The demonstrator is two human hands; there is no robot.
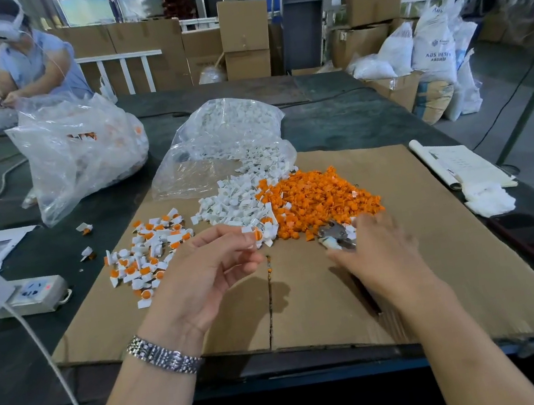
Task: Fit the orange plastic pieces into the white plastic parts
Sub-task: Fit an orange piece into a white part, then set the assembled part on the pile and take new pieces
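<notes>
Head view looks down on a flat cardboard sheet (pixel 438 246) spread over a dark counter (pixel 349 113); every place below is given relative to that sheet. On its far middle lies a heap of orange plastic pieces (pixel 321 201), and touching the heap's left edge is a spill of white plastic parts (pixel 234 200) that runs out of a clear plastic bag (pixel 225 139) lying across the sheet's far edge. On the sheet's left part sits a loose scatter of assembled pieces (pixel 148 251), white with orange showing in them; two more of these lie just off the sheet's left edge on the counter.

Above the sheet's centre, the left hand (pixel 200 274) is turned palm up, a metal watch (pixel 163 354) on its wrist, and its fingers (pixel 229 239) pinch a white part with an orange piece (pixel 256 235) at the near edge of the heaps. The right hand (pixel 377 255) hovers palm down over the near edge of the orange heap and is blurred; its fingers are curled around a small metal tool (pixel 336 235).

Left of the sheet stand a power strip (pixel 36 292) with a white cable, and some papers. Beyond the sheet's far left corner is a second, bulging plastic bag (pixel 77 151), and behind it another person (pixel 33 60) works with a headset on. Off the sheet's right edge lie a rolled paper (pixel 461 166) and a white cloth (pixel 490 200).
</notes>
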